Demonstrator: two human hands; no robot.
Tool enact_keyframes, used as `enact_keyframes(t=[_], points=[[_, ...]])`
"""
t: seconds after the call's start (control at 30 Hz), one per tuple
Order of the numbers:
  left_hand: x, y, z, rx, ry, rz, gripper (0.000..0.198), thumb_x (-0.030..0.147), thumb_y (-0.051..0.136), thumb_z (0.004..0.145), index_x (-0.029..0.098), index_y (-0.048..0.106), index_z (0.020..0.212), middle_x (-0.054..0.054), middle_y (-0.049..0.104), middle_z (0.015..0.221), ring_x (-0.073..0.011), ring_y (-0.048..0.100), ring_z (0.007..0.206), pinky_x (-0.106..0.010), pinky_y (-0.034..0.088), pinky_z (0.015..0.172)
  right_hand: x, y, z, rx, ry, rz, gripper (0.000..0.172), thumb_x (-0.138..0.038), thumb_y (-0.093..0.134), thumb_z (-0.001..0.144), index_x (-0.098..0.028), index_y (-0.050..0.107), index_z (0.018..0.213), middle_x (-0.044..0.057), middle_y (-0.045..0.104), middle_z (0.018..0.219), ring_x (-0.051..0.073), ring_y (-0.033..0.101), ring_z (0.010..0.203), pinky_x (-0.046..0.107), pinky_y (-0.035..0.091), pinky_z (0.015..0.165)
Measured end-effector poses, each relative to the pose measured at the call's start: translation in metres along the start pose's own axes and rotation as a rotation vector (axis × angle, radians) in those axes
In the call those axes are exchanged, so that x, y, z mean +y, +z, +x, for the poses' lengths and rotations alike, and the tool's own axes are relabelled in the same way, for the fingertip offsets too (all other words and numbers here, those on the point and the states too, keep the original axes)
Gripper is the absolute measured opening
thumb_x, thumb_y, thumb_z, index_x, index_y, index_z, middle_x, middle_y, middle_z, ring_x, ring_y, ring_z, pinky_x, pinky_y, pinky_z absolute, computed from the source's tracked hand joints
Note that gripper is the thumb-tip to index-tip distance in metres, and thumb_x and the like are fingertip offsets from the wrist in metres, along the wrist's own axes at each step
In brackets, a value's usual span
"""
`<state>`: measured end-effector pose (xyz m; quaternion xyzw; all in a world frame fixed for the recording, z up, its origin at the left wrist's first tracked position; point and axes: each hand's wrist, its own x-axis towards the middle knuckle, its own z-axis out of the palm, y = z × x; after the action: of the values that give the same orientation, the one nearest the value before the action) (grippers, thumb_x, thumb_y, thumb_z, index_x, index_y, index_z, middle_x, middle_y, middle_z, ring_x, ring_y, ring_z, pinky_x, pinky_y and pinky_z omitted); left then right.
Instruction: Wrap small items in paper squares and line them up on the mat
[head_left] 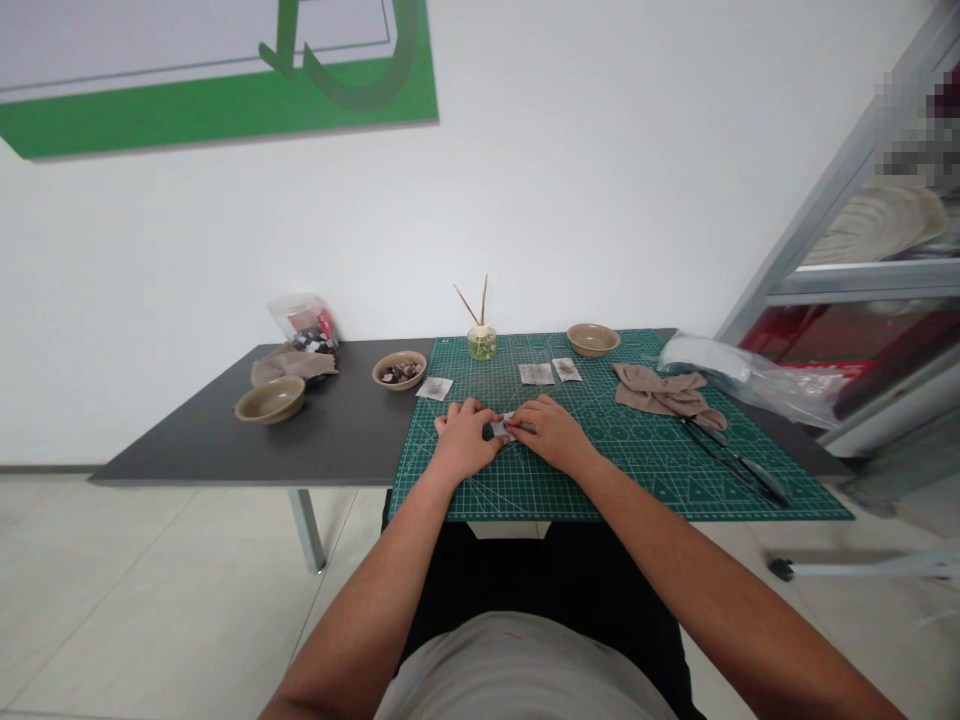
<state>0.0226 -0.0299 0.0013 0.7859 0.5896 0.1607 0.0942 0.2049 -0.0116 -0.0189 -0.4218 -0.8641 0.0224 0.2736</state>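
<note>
My left hand [466,440] and my right hand [556,434] meet low over the green cutting mat. Their fingers pinch a small whitish piece [504,426], like a paper or cloth packet, from both sides. Most of it is covered by my fingers, and a dark bit shows beside the left thumb. Beyond my right hand lie two flat white squares with brownish marks, one larger [536,374] and one smaller [567,370]. Another white square [434,388] rests at the mat's left edge, beyond my left hand.
A bowl of brown pieces [400,371] stands left of the mat [465,490]. Other tan bowls sit far left [270,401] and back right [593,340]. A reed diffuser [482,342] stands behind. Right are a brown cloth [664,392], black-framed glasses [735,462] and clear plastic [705,360].
</note>
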Motion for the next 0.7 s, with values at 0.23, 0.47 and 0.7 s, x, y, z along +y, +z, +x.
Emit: enact_keyframes(t=[0.23, 0.47, 0.7], points=[[0.0008, -0.0011, -0.0007, -0.008, 0.000, 0.003, 0.034, 0.048, 0.060, 0.080, 0.032, 0.065, 0.109, -0.006, 0.053, 0.119, -0.0295, 0.043, 0.112, -0.046, 0.034, 0.091, -0.0010, -0.0006, -0.0007, -0.006, 0.008, 0.002, 0.007, -0.025, 0.065, 0.082, -0.020, 0.064, 0.076, 0.003, 0.065, 0.082, 0.019, 0.052, 0.080, 0.033, 0.039, 0.081], [-0.0007, -0.0004, 0.0002, -0.008, 0.002, 0.020, 0.034, 0.050, 0.060, 0.079, 0.033, 0.064, 0.109, -0.005, 0.053, 0.118, -0.0287, 0.043, 0.112, -0.045, 0.035, 0.090, -0.0028, -0.0014, -0.0010, 0.059, 0.069, -0.045, 0.010, -0.024, 0.064, 0.081, -0.020, 0.063, 0.071, 0.004, 0.063, 0.077, 0.021, 0.050, 0.082, 0.034, 0.039, 0.079], [-0.0015, 0.0002, 0.0005, -0.006, 0.007, 0.031, 0.034, 0.051, 0.059, 0.080, 0.034, 0.064, 0.109, -0.004, 0.053, 0.119, -0.0282, 0.043, 0.112, -0.045, 0.034, 0.090, -0.0039, -0.0033, -0.0014, 0.002, -0.017, 0.031, 0.005, -0.022, 0.063, 0.083, -0.021, 0.065, 0.079, 0.003, 0.065, 0.084, 0.019, 0.050, 0.081, 0.033, 0.038, 0.081]])
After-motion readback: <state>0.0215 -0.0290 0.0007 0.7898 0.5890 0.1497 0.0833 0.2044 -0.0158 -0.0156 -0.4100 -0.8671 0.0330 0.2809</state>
